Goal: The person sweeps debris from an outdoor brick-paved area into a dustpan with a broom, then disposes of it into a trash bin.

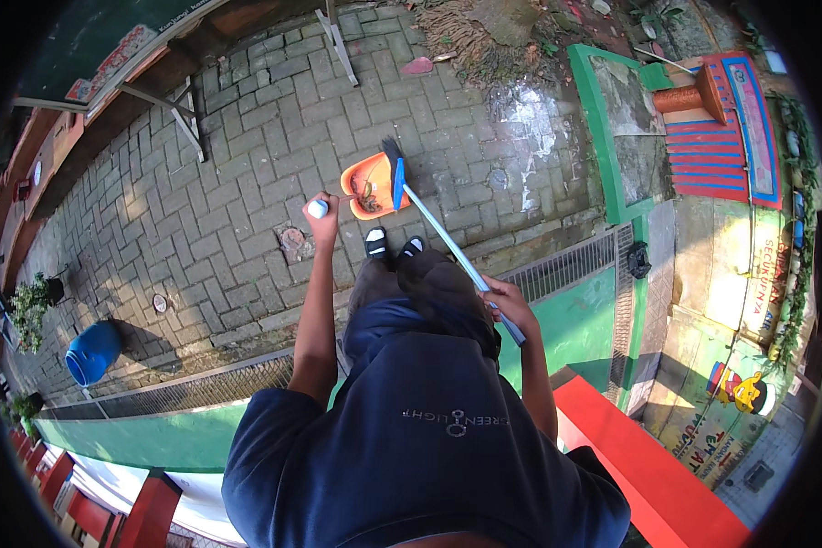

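My left hand (321,217) is closed around the upright handle of an orange dustpan (388,173); the handle's pale end shows above the fist. Dry leaves and brown debris (367,194) lie inside the pan, which rests on the paving ahead of my feet. My right hand (510,306) is wrapped round the light blue stick of a broom (447,239), near its upper end. The stick slants forward and left to a blue head, whose dark bristles (391,149) are at the right side of the pan.
Grey paving blocks (256,155) spread ahead. A blue barrel (94,353) and a potted plant (29,310) stand at left. A metal drain grate (219,384) runs behind my feet. Tree roots (466,46) lie far ahead, and a green-edged basin (603,137) is at right.
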{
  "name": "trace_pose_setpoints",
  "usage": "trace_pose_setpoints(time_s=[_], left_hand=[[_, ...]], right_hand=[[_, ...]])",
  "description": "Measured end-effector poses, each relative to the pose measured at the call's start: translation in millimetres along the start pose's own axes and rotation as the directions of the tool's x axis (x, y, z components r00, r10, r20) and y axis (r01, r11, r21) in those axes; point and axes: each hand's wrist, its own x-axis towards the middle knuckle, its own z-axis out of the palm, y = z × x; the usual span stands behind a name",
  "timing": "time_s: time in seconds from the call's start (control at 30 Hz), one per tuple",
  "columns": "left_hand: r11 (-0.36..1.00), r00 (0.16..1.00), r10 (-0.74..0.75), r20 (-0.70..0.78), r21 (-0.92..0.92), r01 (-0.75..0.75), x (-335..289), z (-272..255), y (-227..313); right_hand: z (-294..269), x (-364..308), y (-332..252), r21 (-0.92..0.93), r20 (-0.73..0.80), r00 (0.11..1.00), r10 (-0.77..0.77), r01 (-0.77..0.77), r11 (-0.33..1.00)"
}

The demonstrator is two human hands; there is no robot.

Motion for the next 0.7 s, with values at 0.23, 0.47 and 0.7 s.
trace_pose_setpoints(time_s=[0.23, 0.47, 0.7], left_hand=[[0.996, 0.884, -0.053, -0.465, -0.084, 0.016, -34.7, -112.1, 28.3], [0.995, 0.526, -0.039, -0.850, -0.079, -0.054, -65.8, -179.6, 64.1], [0.993, 0.228, 0.080, -0.970, 0.097, 0.062, -58.7, -215.8, 99.5]], right_hand=[[2.6, 24.2, -58.3, 0.035, -0.019, 1.000, -0.024, 0.025, 0.999], [12.8, 87.0, -145.3, -0.118, 0.051, 0.999, -0.017, 0.023, 0.993], [75.0, 154.3, -272.6, -0.309, 0.211, 0.977, 0.021, 0.046, 0.950]])
